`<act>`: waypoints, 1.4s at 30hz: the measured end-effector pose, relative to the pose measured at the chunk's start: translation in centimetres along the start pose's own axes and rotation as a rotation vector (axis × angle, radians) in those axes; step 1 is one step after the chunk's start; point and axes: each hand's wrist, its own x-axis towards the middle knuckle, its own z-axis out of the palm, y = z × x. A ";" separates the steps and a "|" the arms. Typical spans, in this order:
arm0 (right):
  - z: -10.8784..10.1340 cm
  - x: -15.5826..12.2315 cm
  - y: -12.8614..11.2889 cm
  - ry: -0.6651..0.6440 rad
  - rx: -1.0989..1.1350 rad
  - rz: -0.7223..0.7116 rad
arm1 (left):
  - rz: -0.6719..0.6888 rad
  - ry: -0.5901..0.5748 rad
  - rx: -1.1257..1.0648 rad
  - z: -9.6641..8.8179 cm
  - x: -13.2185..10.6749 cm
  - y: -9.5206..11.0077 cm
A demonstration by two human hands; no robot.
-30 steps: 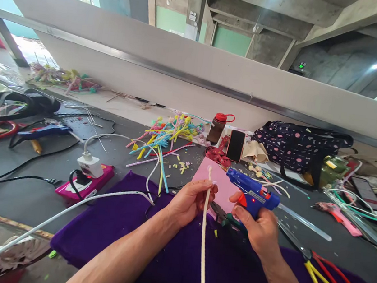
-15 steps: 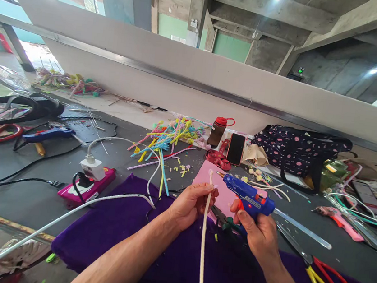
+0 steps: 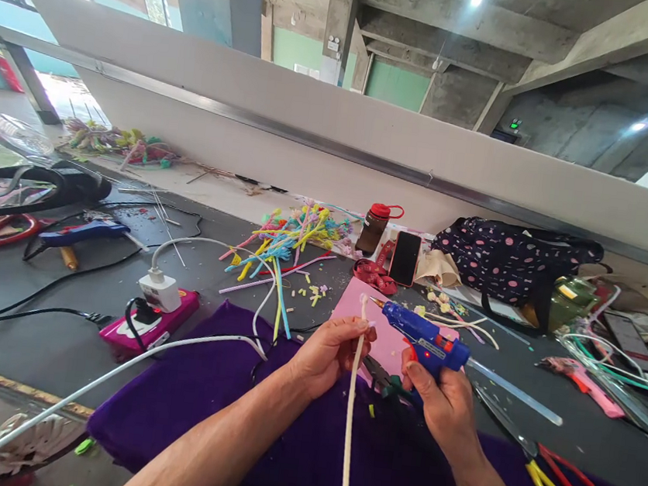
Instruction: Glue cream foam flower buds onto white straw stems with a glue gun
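Observation:
Between the thumb and fingers of my left hand [image 3: 330, 353] is a cream-coloured stick [image 3: 350, 433], held near its top so that its long end hangs down. A small pale piece sits at its upper tip. My right hand [image 3: 446, 405] is wrapped round the handle of a blue glue gun [image 3: 422, 336], its nozzle close to the stick's top; I cannot tell whether they touch. A clear glue stick [image 3: 517, 394] juts from the gun's back. Pliers [image 3: 379, 374] lie partly hidden below the hands, by a pink sheet [image 3: 346, 300].
Purple cloth [image 3: 177, 406] covers the near table edge. Large scissors [image 3: 534, 454] with red and yellow handles lie at right, near a pink glue gun [image 3: 588, 386]. A magenta power strip [image 3: 175, 320] with cables stands left. Coloured stems [image 3: 289, 239], a bottle [image 3: 373, 229] and a phone [image 3: 404, 258] are behind.
The glue gun has shifted very slightly left and down. My left hand and the stick are almost where they were.

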 end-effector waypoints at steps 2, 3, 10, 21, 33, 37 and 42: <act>0.0 0.0 0.2 0.006 -0.012 0.000 | -0.002 0.000 0.006 0.0 0.0 0.0; 0.0 0.0 0.3 0.010 -0.013 0.005 | -0.003 0.004 0.011 0.0 0.0 0.0; 0.0 -0.1 0.1 0.017 -0.051 0.032 | -0.017 0.024 0.020 0.1 -0.1 0.1; 0.0 -0.1 0.1 -0.003 -0.048 0.041 | -0.022 0.032 0.019 0.3 -0.2 0.3; 0.0 -0.2 -0.1 -0.053 -0.015 0.051 | -0.010 0.075 0.024 0.2 -0.2 0.5; -0.2 -0.2 0.2 -0.003 0.040 0.047 | 0.002 0.032 0.043 0.2 -0.2 0.4; -0.1 -0.1 0.8 0.030 0.049 0.025 | -0.008 -0.007 0.056 0.2 -0.2 0.3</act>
